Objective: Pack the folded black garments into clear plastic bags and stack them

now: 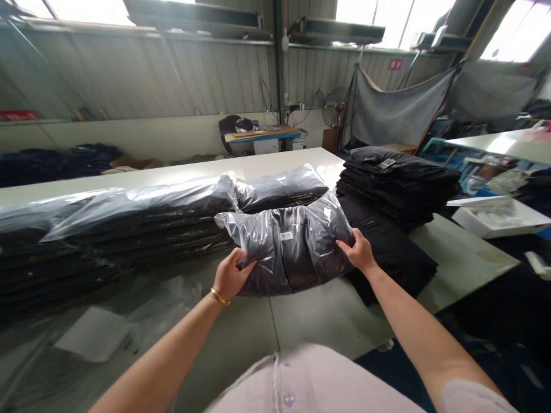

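Between my hands is a bagged garment (295, 264), dark folded cloth in clear shiny plastic with a small white label on its front. My left hand (232, 274) grips its left edge, thumb on top. At the right edge, my right hand (358, 250) pinches the plastic, its fingers partly hidden behind. The bag is lifted and tilted toward me above the table (314, 321). Just behind it lies a stack of bagged garments (282, 186). Unbagged black folded garments (396, 178) are piled to the right, one carrying a white tag.
Long stacks of bagged garments (172, 206) fill the table's left side. Loose clear plastic bags (167, 304) and a white sheet (92, 334) lie at the near left. A white box (501, 217) stands beyond the table's right edge. A fan (334, 108) is by the back wall.
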### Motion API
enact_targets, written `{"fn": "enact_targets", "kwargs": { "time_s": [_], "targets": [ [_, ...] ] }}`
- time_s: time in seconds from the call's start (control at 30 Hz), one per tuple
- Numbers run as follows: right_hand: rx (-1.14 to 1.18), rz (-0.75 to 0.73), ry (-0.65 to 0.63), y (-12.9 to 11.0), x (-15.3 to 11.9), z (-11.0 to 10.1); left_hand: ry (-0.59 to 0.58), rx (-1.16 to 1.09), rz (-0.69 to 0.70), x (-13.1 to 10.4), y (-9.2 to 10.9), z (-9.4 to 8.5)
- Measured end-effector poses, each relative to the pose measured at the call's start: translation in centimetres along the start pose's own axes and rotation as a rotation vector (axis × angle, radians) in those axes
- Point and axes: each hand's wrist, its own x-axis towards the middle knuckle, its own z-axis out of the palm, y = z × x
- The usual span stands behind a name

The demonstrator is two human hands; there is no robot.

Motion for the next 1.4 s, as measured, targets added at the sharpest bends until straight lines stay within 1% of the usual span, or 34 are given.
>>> {"fn": "enact_targets", "kwargs": {
  "time_s": [0.1, 0.17, 0.27, 0.33, 0.37, 0.43, 0.5, 0.57, 0.63, 0.67, 0.7, 0.73, 0.77, 0.83, 0.87, 0.9, 0.93, 0.97, 1.03, 1.17, 1.2, 1.27, 1.33, 1.4],
  "targets": [
    [0.032, -0.008, 0.114, 0.6, 3.2, -0.4, 0.069, 0.021, 0.123, 3.5, 0.0, 1.0],
    [0.034, -0.020, 0.184, 0.9, 5.8, -0.2, 0.114, 0.037, 0.200, 6.3, 0.0, 1.5],
    [0.034, -0.042, 0.273, 1.2, 10.5, 0.5, 0.176, 0.065, 0.293, 11.0, -0.1, 1.8],
    [0.025, -0.058, 0.323, 1.4, 14.2, 1.1, 0.220, 0.097, 0.308, 14.4, -0.2, 1.8],
    [0.013, -0.064, 0.339, 1.4, 16.2, 1.5, 0.243, 0.120, 0.293, 16.2, -0.3, 1.8],
    [-0.025, -0.066, 0.352, 1.6, 20.7, 2.6, 0.283, 0.171, 0.217, 19.9, -0.8, 1.7],
    [-0.070, -0.055, 0.336, 1.9, 25.3, 4.0, 0.307, 0.219, 0.098, 23.7, -1.5, 1.8],
    [-0.101, -0.043, 0.291, 2.6, 29.5, 5.9, 0.319, 0.254, -0.020, 27.0, -2.6, 2.1],
    [-0.128, -0.012, 0.240, 3.6, 32.5, 8.2, 0.340, 0.295, -0.117, 29.4, -3.9, 2.9],
    [-0.151, 0.014, 0.213, 4.2, 33.3, 9.5, 0.349, 0.325, -0.153, 30.0, -4.6, 3.6],
    [-0.180, 0.037, 0.170, 4.9, 33.7, 10.8, 0.338, 0.361, -0.172, 30.2, -5.4, 4.4],
    [-0.214, 0.048, 0.107, 5.5, 33.5, 12.1, 0.292, 0.405, -0.164, 30.0, -6.2, 5.3],
    [-0.251, 0.036, 0.020, 6.1, 32.9, 13.3, 0.212, 0.452, -0.138, 29.5, -7.0, 6.2],
    [-0.322, -0.065, -0.203, 7.1, 31.0, 15.3, -0.080, 0.550, -0.012, 27.8, -8.7, 8.0],
    [-0.355, -0.136, -0.304, 7.5, 30.0, 16.0, -0.212, 0.597, 0.018, 26.9, -9.5, 8.8],
    [-0.384, -0.204, -0.380, 7.9, 29.1, 16.6, -0.311, 0.636, 0.022, 26.1, -10.2, 9.5],
    [-0.410, -0.258, -0.427, 8.2, 28.4, 17.0, -0.377, 0.670, 0.014, 25.4, -10.8, 10.1],
    [-0.430, -0.295, -0.444, 8.5, 28.0, 17.2, -0.409, 0.697, -0.002, 24.9, -11.4, 10.5],
    [-0.456, -0.328, -0.413, 8.9, 28.2, 17.4, -0.413, 0.730, -0.017, 24.5, -12.2, 10.9],
    [-0.441, -0.324, -0.272, 9.1, 30.7, 17.6, -0.378, 0.747, 0.017, 24.6, -12.7, 11.3],
    [-0.431, -0.296, -0.238, 9.0, 31.3, 17.7, -0.373, 0.747, 0.023, 24.7, -12.7, 11.4],
    [-0.413, -0.192, -0.195, 8.9, 32.1, 18.2, -0.371, 0.742, 0.025, 24.7, -12.7, 11.7],
    [-0.401, -0.081, -0.213, 9.0, 32.2, 18.6, -0.380, 0.727, 0.017, 24.5, -12.7, 12.0],
    [-0.395, -0.032, -0.267, 9.3, 31.8, 18.7, -0.394, 0.703, 0.010, 24.3, -12.7, 12.2]
  ]
}}
